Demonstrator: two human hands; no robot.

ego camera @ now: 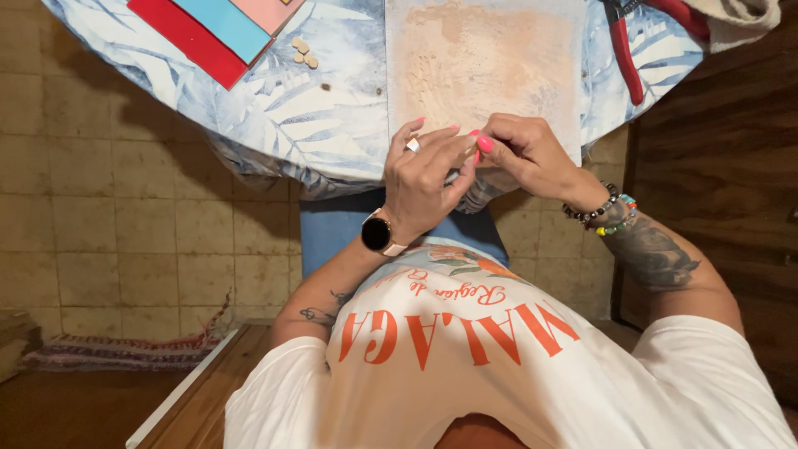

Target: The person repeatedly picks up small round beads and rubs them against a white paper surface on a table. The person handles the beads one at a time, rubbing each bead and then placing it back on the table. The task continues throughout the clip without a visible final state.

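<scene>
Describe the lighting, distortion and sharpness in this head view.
Head view: warm, soft indoor light; the left hand and right hand are sharp and evenly lit; wide-angle distortion curves the blue leaf-print tablecloth edge; the tiled floor lies dimmer in shadow.

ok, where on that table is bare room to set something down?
Free: the board beyond the hands, and the leaf-print tablecloth between the small beige pieces and the board. Crowded: coloured sheets at far left, red pliers at right, left hand and right hand at the near edge.
</scene>
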